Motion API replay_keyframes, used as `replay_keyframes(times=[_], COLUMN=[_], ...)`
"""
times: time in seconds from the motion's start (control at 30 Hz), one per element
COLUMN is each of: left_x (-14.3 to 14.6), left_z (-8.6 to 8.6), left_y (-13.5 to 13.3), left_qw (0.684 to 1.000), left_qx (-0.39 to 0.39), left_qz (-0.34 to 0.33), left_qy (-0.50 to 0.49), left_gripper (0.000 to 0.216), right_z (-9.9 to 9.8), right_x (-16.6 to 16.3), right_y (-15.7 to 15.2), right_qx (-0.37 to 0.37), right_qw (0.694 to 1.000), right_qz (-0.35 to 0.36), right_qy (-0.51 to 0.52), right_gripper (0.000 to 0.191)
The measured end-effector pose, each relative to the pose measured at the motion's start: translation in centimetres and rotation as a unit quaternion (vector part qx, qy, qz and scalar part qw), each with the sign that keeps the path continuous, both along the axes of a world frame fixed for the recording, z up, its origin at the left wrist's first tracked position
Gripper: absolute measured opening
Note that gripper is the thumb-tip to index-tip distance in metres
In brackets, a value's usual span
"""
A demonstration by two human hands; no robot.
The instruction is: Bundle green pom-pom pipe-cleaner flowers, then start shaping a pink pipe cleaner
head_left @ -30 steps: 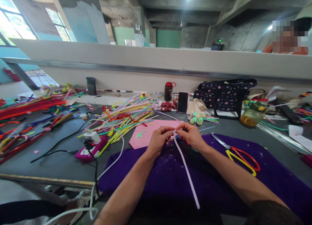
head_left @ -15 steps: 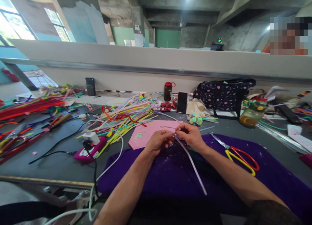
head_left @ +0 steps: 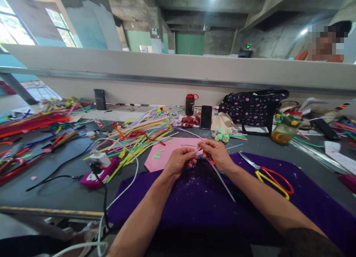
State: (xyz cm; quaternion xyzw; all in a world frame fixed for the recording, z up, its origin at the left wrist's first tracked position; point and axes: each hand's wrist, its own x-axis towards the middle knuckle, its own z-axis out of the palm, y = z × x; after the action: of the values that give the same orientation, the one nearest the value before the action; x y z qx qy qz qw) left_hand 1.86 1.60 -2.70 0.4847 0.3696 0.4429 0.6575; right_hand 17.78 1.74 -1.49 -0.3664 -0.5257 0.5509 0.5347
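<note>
Basically, lilac pipe cleaner (head_left: 219,177) is pinched at its upper end between both hands, over the purple cloth (head_left: 306,197) on the counter (head_left: 55,183). Left hand (head_left: 178,161) and right hand (head_left: 218,156) meet fingertip to fingertip, each closed on the stem's top; neither is clearly nearer. Long axis runs from the pinch down and toward the person's right, free end lying loose on the cloth. A small blue and red bit sits at the pinch, mostly hidden by fingers; can't tell what it is. Pink sheet (head_left: 169,151) just beyond the hands, scissors (head_left: 268,173) near the right forearm, pile of coloured pipe cleaners (head_left: 141,132) farther left. Another person is partly visible behind the wall, cut off.
</note>
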Motion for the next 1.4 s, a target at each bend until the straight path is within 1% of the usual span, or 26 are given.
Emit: replay_keyframes(times=[0.17, 0.37, 0.47, 0.57, 0.63, 0.7, 0.77, 0.9, 0.97, 1.03, 1.1, 1.27, 1.33, 1.4], left_x=[0.0, 0.0, 0.0, 0.0, 0.1, 0.2, 0.4, 0.7, 0.7, 0.6, 0.5, 0.3, 0.2, 0.2], left_z=[0.2, 0.2, 0.2, 0.3, 0.4, 0.5, 0.6, 0.2, 0.1, 0.1, 0.3, 0.6, 0.6, 0.5], left_y=[-0.2, -0.1, -0.2, -0.4, -0.5, -0.6, -0.7, -0.8, -0.7, -0.7, -0.6, -0.7, -0.7, -0.8], left_qw=[1.0, 0.999, 0.999, 1.0, 0.999, 0.997, 0.996, 1.0, 1.0, 1.0, 0.999, 0.999, 0.999, 0.999], left_qx=[-0.001, -0.021, -0.02, 0.005, 0.025, 0.044, 0.053, 0.023, 0.011, 0.011, 0.015, 0.009, 0.012, 0.019], left_qz=[0.005, 0.01, 0.008, 0.015, 0.033, 0.061, 0.064, -0.011, -0.011, 0.01, 0.018, -0.009, 0.006, 0.021], left_qy=[-0.006, -0.033, -0.037, -0.016, -0.006, -0.012, -0.024, -0.005, -0.005, -0.021, -0.037, -0.049, -0.043, -0.03], left_gripper=[0.025, 0.03, 0.031, 0.029, 0.029, 0.03, 0.032, 0.036, 0.033, 0.03, 0.028, 0.026, 0.024, 0.024], right_z=[-0.3, -0.3, -0.2, -0.2, -0.3, -0.2, -0.1, 0.4, 0.5, 0.5, 0.3, -0.1, -0.3, -0.4], right_x=[0.1, 0.0, 0.0, -0.1, -0.1, -0.1, 0.0, 0.2, 0.4, 0.6, 0.7, 0.8, 0.9, 0.9], right_y=[0.2, 0.1, 0.0, -0.1, -0.3, -0.4, -0.7, -1.1, -1.0, -0.9, -0.8, -0.8, -0.9, -1.0], right_qx=[-0.028, -0.016, 0.011, 0.047, 0.077, 0.125, 0.187, 0.301, 0.347, 0.387, 0.414, 0.463, 0.482, 0.494], right_qw=[0.999, 0.999, 0.999, 0.998, 0.994, 0.985, 0.968, 0.916, 0.893, 0.873, 0.856, 0.809, 0.788, 0.776], right_qz=[0.005, -0.011, -0.026, -0.039, -0.048, -0.061, -0.075, -0.117, -0.124, -0.111, -0.103, -0.116, -0.112, -0.102], right_qy=[0.025, 0.03, 0.014, -0.023, -0.058, -0.098, -0.149, -0.237, -0.259, -0.276, -0.292, -0.343, -0.366, -0.38], right_gripper=[0.022, 0.022, 0.02, 0.02, 0.021, 0.02, 0.017, 0.014, 0.014, 0.014, 0.015, 0.017, 0.018, 0.018])
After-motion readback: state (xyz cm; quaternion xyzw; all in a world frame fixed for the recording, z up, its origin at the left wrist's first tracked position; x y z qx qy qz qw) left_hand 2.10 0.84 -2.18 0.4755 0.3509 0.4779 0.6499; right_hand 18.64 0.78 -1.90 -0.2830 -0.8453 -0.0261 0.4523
